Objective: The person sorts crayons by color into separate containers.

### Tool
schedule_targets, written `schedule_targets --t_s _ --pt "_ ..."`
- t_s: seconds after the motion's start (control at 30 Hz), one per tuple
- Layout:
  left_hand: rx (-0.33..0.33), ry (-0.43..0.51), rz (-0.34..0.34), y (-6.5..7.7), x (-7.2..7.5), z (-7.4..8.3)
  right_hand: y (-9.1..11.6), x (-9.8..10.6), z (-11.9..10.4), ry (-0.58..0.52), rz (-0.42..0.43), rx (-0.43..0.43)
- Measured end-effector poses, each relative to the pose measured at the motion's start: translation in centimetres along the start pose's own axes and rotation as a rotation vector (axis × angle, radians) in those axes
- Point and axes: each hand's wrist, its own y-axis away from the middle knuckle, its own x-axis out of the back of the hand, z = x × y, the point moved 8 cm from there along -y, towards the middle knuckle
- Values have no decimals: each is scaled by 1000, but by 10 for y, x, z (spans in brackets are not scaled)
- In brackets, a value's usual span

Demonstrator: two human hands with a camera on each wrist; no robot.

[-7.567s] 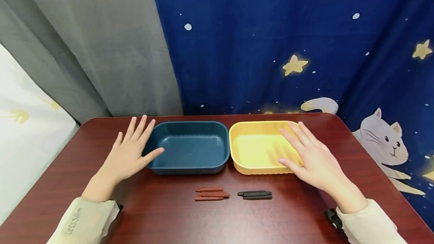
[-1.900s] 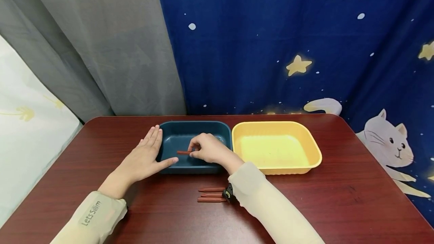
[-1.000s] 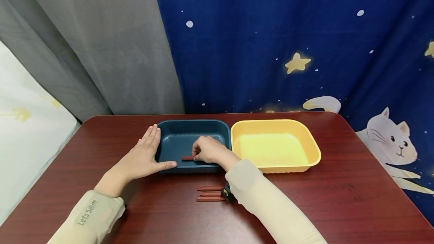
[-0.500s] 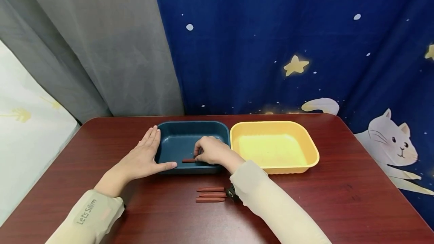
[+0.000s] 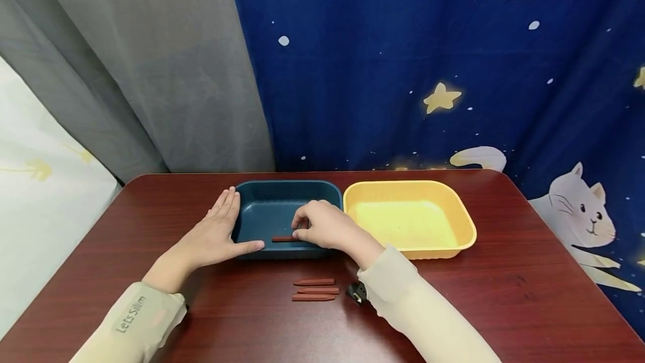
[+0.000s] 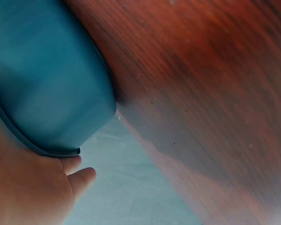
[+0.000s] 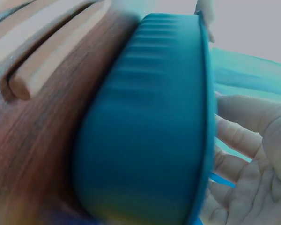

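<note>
A red-brown crayon lies along the front inside the dark blue tray. My right hand is at its right end, fingertips loosely bent and overlapping that end in the head view. Seen from the right wrist, the fingers of the right hand are spread apart behind the tray's wall, with no crayon visible among them. My left hand rests straight-fingered against the tray's left end, thumb across the front rim. The left wrist view shows this hand along the rim.
Three red-brown crayons lie on the dark red wooden table in front of the blue tray. A yellow tray stands close on its right. My right sleeve and wrist camera cover the spot where black crayons lay.
The right hand carried a red-brown crayon into the blue tray and lowered it near the front. In the last half second its fingers have slid slightly right along it. The left hand stays put.
</note>
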Motion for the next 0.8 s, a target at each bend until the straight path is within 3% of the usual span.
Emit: schedule_targets --t_s 0.5,0.8 --pt "4 -32 11 -3 -3 -3 39 18 -10 8 77 117" --pt "0 -39 8 -2 -1 -2 62 23 -1 -73 97 147"
